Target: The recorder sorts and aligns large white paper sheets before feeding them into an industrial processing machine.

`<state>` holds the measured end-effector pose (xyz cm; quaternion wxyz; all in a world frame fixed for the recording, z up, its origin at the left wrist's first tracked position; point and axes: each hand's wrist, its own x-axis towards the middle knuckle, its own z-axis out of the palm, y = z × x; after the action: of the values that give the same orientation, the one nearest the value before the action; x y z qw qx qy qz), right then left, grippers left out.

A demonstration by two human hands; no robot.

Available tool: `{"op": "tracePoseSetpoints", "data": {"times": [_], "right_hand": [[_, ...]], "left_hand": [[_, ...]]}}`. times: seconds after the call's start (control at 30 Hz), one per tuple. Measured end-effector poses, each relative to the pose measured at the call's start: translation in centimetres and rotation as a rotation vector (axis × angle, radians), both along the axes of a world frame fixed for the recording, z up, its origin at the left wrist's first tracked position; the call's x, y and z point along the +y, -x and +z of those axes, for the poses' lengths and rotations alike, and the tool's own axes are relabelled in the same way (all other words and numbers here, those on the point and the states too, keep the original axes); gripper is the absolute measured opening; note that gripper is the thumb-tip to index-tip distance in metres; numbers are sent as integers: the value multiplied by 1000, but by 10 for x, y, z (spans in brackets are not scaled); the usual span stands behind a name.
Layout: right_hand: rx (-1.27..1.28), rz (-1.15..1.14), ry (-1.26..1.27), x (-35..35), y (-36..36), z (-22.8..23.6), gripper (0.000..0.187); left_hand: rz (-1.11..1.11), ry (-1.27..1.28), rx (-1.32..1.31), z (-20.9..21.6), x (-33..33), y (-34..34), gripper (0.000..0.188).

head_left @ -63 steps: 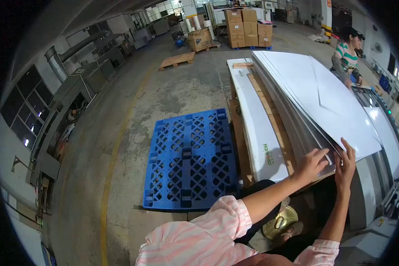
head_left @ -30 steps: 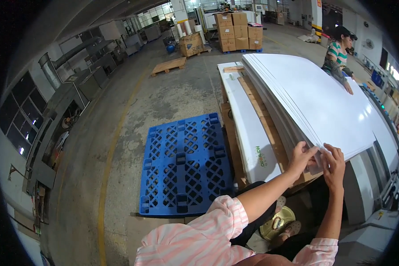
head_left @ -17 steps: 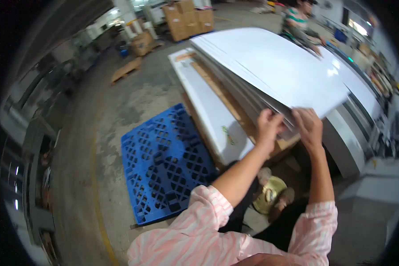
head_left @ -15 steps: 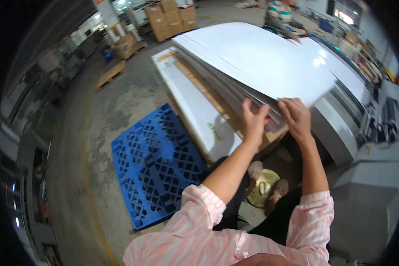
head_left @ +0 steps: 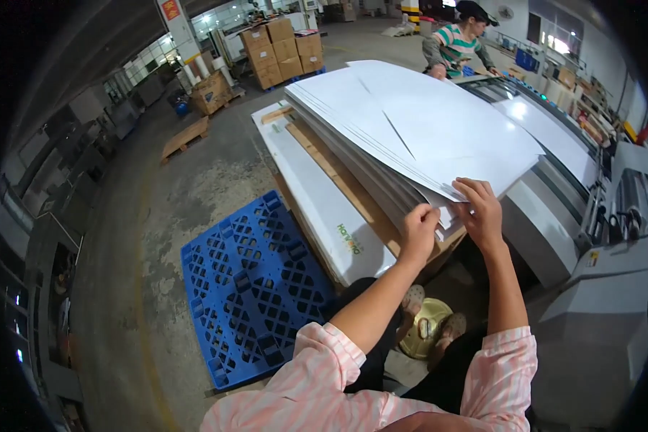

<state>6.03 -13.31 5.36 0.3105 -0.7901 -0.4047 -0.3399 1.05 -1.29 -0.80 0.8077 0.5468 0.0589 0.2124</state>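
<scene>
Right hand [head_left: 482,214] apparently gripping near edge of top white sheet [head_left: 453,129], fingers above; left hand [head_left: 419,234] curled just left of it at stack corner, whether pinching sheet: cannot tell. Sheet stack [head_left: 371,176] directly ahead of both hands, running away forward-left. Judgement: part one sheet at corner first, lift low and even, avoid sharp bend

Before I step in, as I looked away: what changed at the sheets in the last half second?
The left hand has drawn its spread thumb and fingers together by the near corner of the white sheets. A dark line now shows across them, and machine bed shows past their far edge, where white lay. The right hand stays at the corner; the blue pallet stays put.
</scene>
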Motion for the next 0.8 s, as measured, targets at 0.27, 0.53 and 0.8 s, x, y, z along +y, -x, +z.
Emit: {"op": "tracePoseSetpoints", "data": {"times": [0.27,0.53,0.8], "right_hand": [[837,195,-604,6,-27,4,23],[492,87,-485,2,-23,-1,23],[399,360,-25,6,-17,-9,33]], "left_hand": [[-63,-53,45,3,-4,6,29],[-59,-160,3,-3,-5,1,21],[-90,74,0,2,1,6,22]]}}
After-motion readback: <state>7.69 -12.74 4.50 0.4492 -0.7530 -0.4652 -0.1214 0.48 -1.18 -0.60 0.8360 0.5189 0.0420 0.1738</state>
